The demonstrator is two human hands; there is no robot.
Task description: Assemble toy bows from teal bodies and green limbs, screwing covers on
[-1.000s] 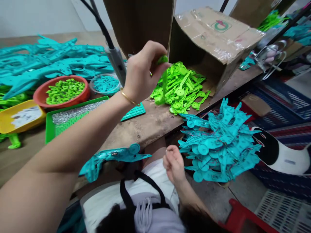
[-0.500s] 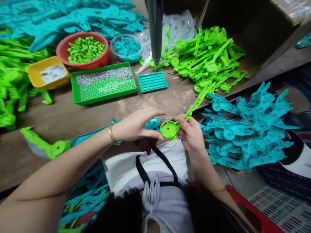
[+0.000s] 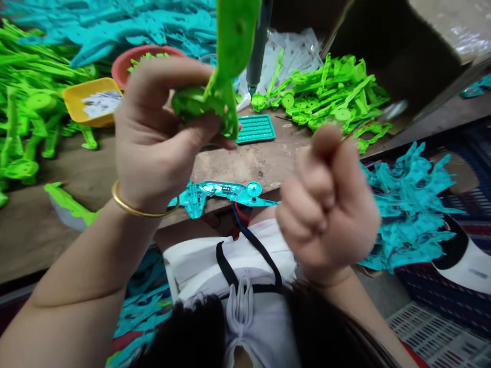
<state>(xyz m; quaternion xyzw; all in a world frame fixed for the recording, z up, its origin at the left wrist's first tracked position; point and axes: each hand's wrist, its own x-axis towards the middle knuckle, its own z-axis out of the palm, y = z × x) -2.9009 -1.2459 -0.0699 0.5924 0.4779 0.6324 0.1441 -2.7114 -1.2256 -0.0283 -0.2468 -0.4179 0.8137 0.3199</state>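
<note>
My left hand [image 3: 153, 128] is closed around the round end of a green plastic part [image 3: 233, 56], raised close to the camera. Its long arm points upward past the top edge of the view. Opposite it, my right hand [image 3: 326, 209] is a blurred fist, thumb and forefinger pinching thin red and blue wires [image 3: 357, 128]. A small shiny piece [image 3: 396, 109] appears beyond the wires, too smeared to name. Below and between the hands, a turquoise plastic shell [image 3: 220, 190] lies at the table's edge, with a small board and wires in it.
Green parts [image 3: 322, 94] are heaped at the back right beside an open cardboard box [image 3: 399, 51]. A hanging screwdriver [image 3: 258, 61] points down near a teal tray [image 3: 256, 128]. Turquoise shells [image 3: 406, 204] are stacked at right. A yellow bowl [image 3: 76, 99] and red bowl [image 3: 123, 64] stand left.
The green part has passed from my right hand to my left and come up toward the camera. My right hand has risen and now pinches wires. The turquoise shell is uncovered.
</note>
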